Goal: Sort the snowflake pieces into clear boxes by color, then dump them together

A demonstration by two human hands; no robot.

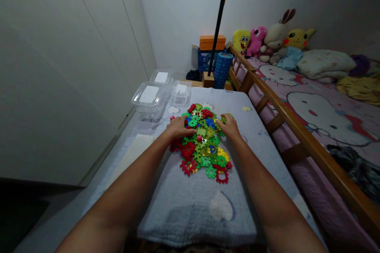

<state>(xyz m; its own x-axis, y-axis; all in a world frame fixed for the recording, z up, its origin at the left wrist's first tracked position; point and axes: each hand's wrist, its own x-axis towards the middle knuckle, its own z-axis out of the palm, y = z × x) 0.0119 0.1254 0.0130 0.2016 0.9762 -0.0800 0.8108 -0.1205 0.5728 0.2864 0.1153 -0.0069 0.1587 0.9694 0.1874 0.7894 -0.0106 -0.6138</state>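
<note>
A heap of colourful plastic gear pieces [204, 161] in red, green, yellow and blue lies on the cloth-covered table [190, 205]. My left hand [178, 127] rests on the heap's left side, its thumb and fingers apart. On the right side of the heap, my right hand [229, 127] touches the pieces with thumb and fingers spread. Neither hand has a piece visibly gripped. A red square piece [222, 174] lies at the near edge of the pile, beside a red gear [188, 166].
Clear plastic boxes with white labels, such as the large box [148, 95] and the smaller box [181, 91], stand at the back left. A pale sheet [136, 148] lies on the left. A wooden bed rail [279, 122] runs along the right, and a black pole [218, 27] rises behind.
</note>
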